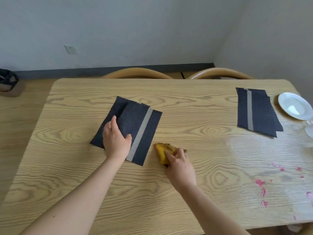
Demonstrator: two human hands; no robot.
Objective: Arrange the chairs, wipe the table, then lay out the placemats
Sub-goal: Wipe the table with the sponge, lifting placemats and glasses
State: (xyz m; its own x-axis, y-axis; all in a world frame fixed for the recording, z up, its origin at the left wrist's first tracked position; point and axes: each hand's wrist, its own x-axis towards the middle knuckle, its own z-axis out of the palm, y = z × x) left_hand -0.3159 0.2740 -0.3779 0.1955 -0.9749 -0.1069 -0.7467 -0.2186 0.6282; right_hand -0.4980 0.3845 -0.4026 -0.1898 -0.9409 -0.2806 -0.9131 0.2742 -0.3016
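A light wooden table [169, 192] fills the view. Left of centre lies a stack of dark blue placemats [144, 119] with a grey stripe. My left hand [116, 139] rests flat on that stack, fingers spread. Just right of the stack, my right hand [179, 165] grips a yellow cloth [161, 152] pressed against the tabletop. A second stack of dark placemats [259, 112] lies at the far right. Two curved wooden chair backs [137, 73] [220, 72] stand tucked in along the far edge.
A white plate [294, 106] and clear glassware [310, 128] sit at the right edge. Pink stains [260, 183] mark the table's near right, with a wet sheen above them. A dark bin [8, 80] stands on the floor at left. Walls close in behind and right.
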